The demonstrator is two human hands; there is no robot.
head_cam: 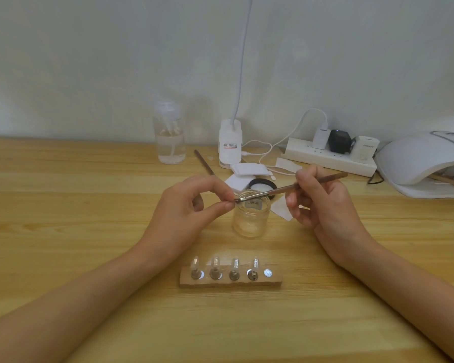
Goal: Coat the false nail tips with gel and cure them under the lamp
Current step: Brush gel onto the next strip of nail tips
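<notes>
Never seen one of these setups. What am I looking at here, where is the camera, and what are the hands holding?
One camera, worn on the person's head, looks down at their bare hands over a wooden table. The right hand holds a brush, bristles above an open glass jar. The left hand pinches at the bristles; what it holds is too small to tell. Nearer lies a wooden holder with four nail tips and one empty spot. The curing lamp sits far right.

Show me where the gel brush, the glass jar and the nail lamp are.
gel brush (273, 191), head view, on the shaft just behind the ferrule.
glass jar (250, 221), head view, on its clear front wall.
nail lamp (414, 158), head view, on its white dome.
</notes>
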